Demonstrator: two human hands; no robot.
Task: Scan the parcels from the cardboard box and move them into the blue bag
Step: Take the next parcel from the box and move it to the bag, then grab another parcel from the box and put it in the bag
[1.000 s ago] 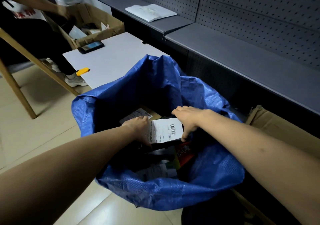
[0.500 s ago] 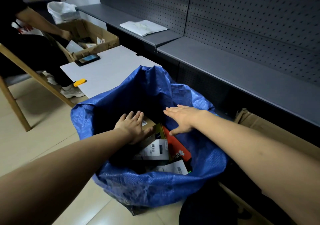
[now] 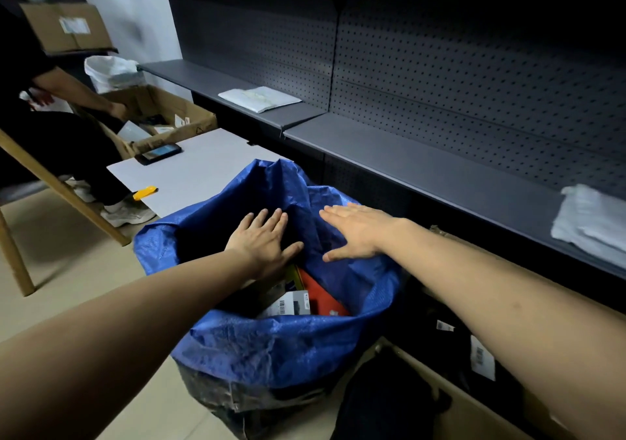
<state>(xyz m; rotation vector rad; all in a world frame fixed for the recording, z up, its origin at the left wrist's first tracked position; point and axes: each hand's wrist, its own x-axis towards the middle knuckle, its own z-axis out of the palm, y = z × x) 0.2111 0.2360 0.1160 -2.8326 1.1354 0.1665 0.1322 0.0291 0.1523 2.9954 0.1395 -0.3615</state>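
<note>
Now the left hand (image 3: 262,239) and right hand (image 3: 355,233) hover spread, empty, over the blue bag (image 3: 271,344), the cardboard box (image 3: 481,419) lying beside it, nearer the right hand.

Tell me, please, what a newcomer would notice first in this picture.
The big blue bag in the centre draws the eye first, with the left hand and right hand spread open over its mouth. Inside it lie parcels, a red parcel among them. Behind runs a dark pegboard shelf with a white mailer on it.
</note>
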